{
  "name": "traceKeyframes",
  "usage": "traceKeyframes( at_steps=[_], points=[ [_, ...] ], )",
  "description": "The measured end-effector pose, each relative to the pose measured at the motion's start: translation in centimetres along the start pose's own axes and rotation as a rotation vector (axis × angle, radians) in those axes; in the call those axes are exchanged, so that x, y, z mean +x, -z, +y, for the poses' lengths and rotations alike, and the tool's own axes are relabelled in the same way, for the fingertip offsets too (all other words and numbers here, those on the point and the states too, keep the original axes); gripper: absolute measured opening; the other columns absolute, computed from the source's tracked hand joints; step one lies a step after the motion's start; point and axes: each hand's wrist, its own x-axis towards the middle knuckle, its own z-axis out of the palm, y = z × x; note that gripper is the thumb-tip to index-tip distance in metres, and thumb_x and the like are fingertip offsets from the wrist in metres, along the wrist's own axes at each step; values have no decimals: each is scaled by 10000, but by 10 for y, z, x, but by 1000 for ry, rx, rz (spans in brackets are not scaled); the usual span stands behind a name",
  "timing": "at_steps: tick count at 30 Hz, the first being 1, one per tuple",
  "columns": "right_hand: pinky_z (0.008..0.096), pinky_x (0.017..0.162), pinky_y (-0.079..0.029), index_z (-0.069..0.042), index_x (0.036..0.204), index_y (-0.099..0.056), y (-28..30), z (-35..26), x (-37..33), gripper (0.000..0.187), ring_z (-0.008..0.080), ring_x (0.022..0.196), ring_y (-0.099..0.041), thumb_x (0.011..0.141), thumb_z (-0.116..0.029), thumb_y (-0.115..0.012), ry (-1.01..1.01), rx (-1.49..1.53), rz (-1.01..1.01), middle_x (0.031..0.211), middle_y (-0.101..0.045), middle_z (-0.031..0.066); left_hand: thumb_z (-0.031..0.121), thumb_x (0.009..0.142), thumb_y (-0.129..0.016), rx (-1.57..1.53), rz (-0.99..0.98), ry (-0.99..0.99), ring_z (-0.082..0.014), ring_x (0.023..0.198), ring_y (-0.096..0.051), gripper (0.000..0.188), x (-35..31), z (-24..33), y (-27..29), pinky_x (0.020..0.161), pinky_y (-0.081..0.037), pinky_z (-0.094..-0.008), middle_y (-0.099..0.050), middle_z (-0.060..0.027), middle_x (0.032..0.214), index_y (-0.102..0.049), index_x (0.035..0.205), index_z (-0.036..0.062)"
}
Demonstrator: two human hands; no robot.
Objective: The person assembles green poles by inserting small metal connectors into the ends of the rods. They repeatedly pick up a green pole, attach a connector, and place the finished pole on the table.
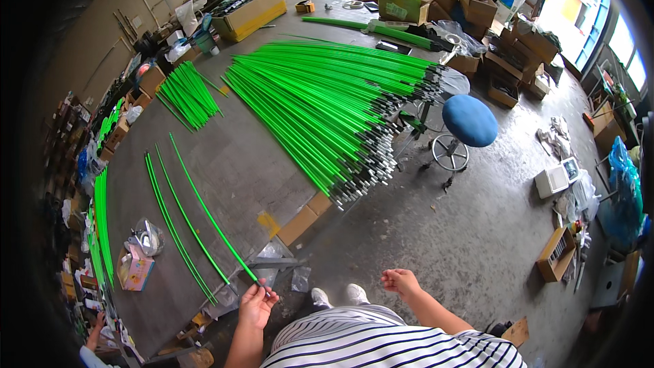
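Rod (208, 211), long, slender, bright green

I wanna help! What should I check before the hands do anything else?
1. Left hand has a grip: ok, its fingers hold the near end of a green rod.
2. Right hand empty: cannot tell. It is off the table with fingers curled, and a tiny thing could hide there.
3. Tips of the big fan of green rods lined up: not ok, they end unevenly.
4. Blue stool away from the white shoes: ok, there is bare floor between.
5. Other person's hand away from the held rod: ok, it is far off at lower left.
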Motion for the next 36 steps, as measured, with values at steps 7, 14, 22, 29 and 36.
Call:
traceKeyframes(
  at_steps=[7, 14, 22, 29, 36],
  points=[
    [285, 627, -506, -2, 884, -564, -11, 10, 30, 194, 134, 648, -567, 845, -180, -497, -46, -125, -57, 777, -595, 61, 176, 860, -349, 2195, -52, -453, -215, 910, -464, 273, -46, 18, 11, 828, -362, -327, -470, -112, 1021, -426, 1089, 51],
    [269, 603, -494, 7, 856, -579, -110, 10, 42, 188, 140, 636, -565, 831, -171, -523, -55, -403, -316, 751, -593, 71, 130, 835, -457, 719, 304, -400, -142, 590, -506, 150, -125, 28, 32, 588, -423, -273, -505, -29, 672, -558, 878, 28],
    [269, 490, -465, -53, 802, -542, -146, 34, 39, 134, 150, 546, -538, 787, -184, -521, 352, -1076, -662, 663, -558, 48, 87, 860, -453, -22, 200, -450, -92, 655, -495, 280, -198, 7, 100, 620, -388, -207, -517, -22, 732, -494, 1112, -29],
    [263, 471, -483, 1, 853, -549, -264, 99, -9, 176, 139, 536, -551, 837, -164, -490, -106, -903, -611, 693, -580, 76, 85, 866, -429, -310, 375, -586, -51, 506, -364, 277, -289, -12, 175, 494, -310, -187, -401, 32, 653, -486, 1117, -18],
    [236, 489, -476, 40, 846, -569, -400, 214, -85, 197, 135, 527, -551, 819, -147, -510, -55, -1062, -833, 697, -587, 98, 78, 866, -436, -327, 475, -664, -52, 529, -371, 264, -378, -33, 270, 491, -288, -203, -444, 11, 715, -485, 1094, -43]
  ],
)
